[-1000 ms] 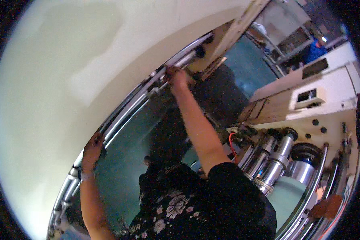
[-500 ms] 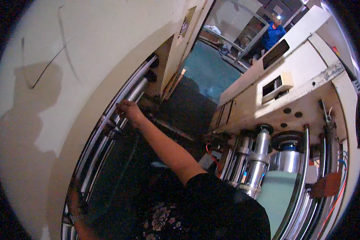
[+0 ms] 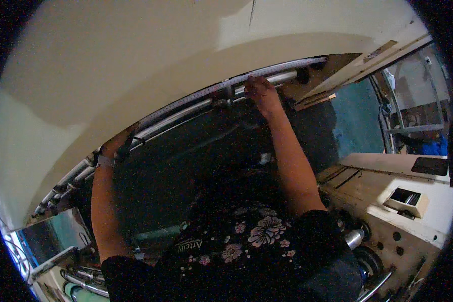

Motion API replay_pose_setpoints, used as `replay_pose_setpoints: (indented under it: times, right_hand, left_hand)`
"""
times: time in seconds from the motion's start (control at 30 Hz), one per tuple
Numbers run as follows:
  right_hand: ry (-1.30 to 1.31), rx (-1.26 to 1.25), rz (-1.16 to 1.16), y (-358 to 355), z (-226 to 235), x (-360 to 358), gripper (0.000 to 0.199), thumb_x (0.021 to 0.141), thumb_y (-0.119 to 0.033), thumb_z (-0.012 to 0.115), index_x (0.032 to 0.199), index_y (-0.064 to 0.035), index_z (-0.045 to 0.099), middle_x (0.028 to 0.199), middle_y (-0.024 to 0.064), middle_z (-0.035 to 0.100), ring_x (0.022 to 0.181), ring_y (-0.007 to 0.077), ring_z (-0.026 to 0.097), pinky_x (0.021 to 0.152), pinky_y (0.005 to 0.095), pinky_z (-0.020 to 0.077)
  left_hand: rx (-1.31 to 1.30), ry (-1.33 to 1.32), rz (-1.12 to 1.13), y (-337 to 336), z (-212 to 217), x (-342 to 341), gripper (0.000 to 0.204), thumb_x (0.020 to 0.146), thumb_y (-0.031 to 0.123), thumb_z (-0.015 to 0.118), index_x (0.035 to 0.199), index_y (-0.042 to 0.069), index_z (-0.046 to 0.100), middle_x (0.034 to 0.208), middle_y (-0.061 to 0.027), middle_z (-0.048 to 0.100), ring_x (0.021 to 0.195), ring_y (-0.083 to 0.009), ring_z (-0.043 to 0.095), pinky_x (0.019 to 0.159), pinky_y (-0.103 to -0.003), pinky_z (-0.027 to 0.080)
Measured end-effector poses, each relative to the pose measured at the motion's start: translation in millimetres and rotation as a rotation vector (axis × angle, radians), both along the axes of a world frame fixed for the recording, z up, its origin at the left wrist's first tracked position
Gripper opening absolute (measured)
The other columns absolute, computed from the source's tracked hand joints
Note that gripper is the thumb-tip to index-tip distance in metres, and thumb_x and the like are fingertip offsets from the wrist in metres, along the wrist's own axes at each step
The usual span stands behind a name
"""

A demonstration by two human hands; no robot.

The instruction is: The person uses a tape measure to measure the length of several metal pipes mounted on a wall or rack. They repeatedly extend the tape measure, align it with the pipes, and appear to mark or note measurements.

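A long graduated measuring strip (image 3: 287,66) runs along the lower edge of the cream machine panel (image 3: 176,55). Metal rods (image 3: 178,117) lie parallel just beneath it. My right hand (image 3: 260,93) is at the strip, its fingers bent and closed at the rail; what they grip, if anything, cannot be made out. Further left, my left hand (image 3: 117,143) reaches up to the panel edge near the strip's left end. Its fingers are in shadow and partly hidden by the panel, beside a small dark piece. A pale band circles the left wrist.
At right stands a cream machine side (image 3: 377,176) with a square opening and rollers below it. More rollers (image 3: 85,279) are at lower left. Dark green floor (image 3: 357,121) shows beyond, near a metal frame (image 3: 418,130).
My view has swung left, bringing the rail across the picture. My left hand, low and blurred before, now shows at the panel edge. My right hand stays at the rail.
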State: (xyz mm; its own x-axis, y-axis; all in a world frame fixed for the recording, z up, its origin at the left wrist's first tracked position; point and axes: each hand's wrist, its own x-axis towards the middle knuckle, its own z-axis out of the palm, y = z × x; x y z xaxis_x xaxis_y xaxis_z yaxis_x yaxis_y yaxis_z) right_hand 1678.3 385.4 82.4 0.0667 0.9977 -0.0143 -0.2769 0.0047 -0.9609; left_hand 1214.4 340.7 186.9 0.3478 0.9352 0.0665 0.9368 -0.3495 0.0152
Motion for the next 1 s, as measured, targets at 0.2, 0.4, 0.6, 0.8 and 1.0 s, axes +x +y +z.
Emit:
replay_pose_setpoints:
  times: [0.2,0.4,0.6,0.8,1.0]
  right_hand:
    - [0.005,0.099,-0.012,1.4,-16.2,-0.9,0.015,0.077,-0.015,0.058,0.085,-0.0074,0.049,0.079,0.0061,0.055,0.073,0.0193,0.054,0.065,0.0331,0.0451]
    - [0.097,0.025,-0.006,4.1,-15.1,-5.1,0.015,0.077,-0.016,0.059,0.086,-0.0078,0.050,0.078,0.0056,0.055,0.073,0.0186,0.054,0.062,0.0320,0.0446]
    - [0.142,0.089,-0.036,10.8,-16.4,-8.9,0.015,0.078,-0.016,0.058,0.088,-0.0070,0.052,0.080,0.0055,0.056,0.072,0.0178,0.054,0.064,0.0315,0.0442]
    - [0.171,0.061,-0.012,0.8,2.6,-13.0,0.013,0.078,-0.014,0.058,0.087,-0.0074,0.051,0.081,0.0046,0.056,0.075,0.0186,0.055,0.066,0.0327,0.0449]
    - [0.229,-0.085,-0.025,-10.0,27.1,-23.2,0.015,0.079,-0.013,0.054,0.092,-0.0065,0.050,0.086,0.0070,0.056,0.078,0.0204,0.055,0.067,0.0326,0.0457]
  left_hand:
    - [0.090,0.130,-0.020,2.3,-12.5,-12.3,0.044,0.080,0.039,0.048,0.113,0.009,0.047,0.114,-0.0094,0.049,0.106,-0.0258,0.044,0.090,-0.036,0.034]
    - [-0.173,-0.231,0.172,-0.8,16.3,13.6,0.052,0.073,0.045,0.056,0.111,0.009,0.049,0.113,-0.0086,0.050,0.103,-0.0258,0.046,0.088,-0.038,0.036]
    - [-0.101,-0.134,0.089,-4.9,47.1,25.3,0.049,0.071,0.045,0.059,0.103,0.009,0.055,0.102,-0.0079,0.056,0.094,-0.0252,0.052,0.083,-0.037,0.040]
    - [-0.273,-0.389,0.216,-9.1,58.9,43.9,0.036,0.068,0.034,0.065,0.094,0.009,0.059,0.093,-0.0067,0.060,0.087,-0.0220,0.055,0.078,-0.036,0.042]
    - [-0.395,-0.510,0.214,-12.9,60.4,34.9,0.029,0.070,0.028,0.063,0.091,0.009,0.060,0.091,-0.0063,0.060,0.085,-0.0207,0.055,0.076,-0.035,0.043]
